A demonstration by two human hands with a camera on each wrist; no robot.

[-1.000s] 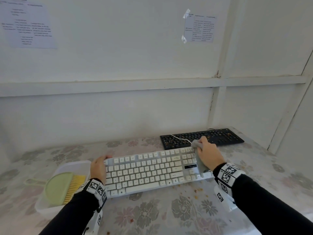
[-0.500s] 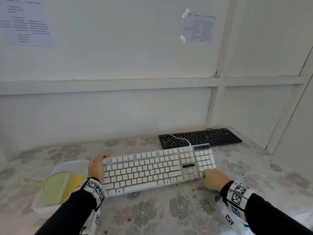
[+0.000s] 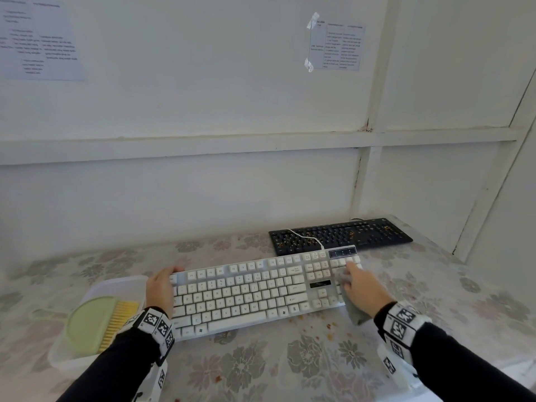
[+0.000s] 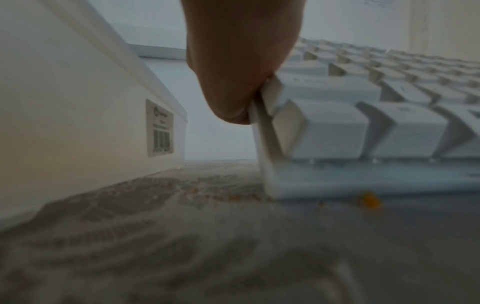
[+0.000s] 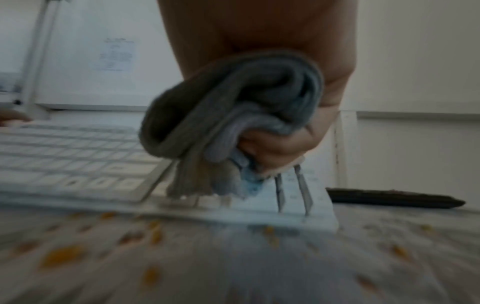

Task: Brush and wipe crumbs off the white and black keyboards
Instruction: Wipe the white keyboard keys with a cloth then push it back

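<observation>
The white keyboard [image 3: 246,288] lies across the middle of the table. My left hand [image 3: 161,288] holds its left end, the thumb [image 4: 239,67] pressed against the edge of the white keyboard [image 4: 337,127]. My right hand [image 3: 364,288] grips a bunched grey cloth [image 3: 352,310] on the number pad at the right end; the right wrist view shows the grey cloth [image 5: 228,115] in my curled fingers above the white keyboard [image 5: 78,156]. The black keyboard [image 3: 339,235] lies behind, speckled with orange crumbs, and the white cable runs over it.
A white plastic tub [image 3: 95,323] at the left holds a green dustpan and yellow-bristled brush [image 3: 119,322]; the tub [image 4: 78,102] stands close to my left hand. Orange crumbs [image 3: 329,326] are scattered on the floral tablecloth in front of the keyboard. Wall close behind and at the right.
My right hand wiped the cloth down off the number pad to the table, then went back up onto the number pad. The left hand stayed on the keyboard's left end.
</observation>
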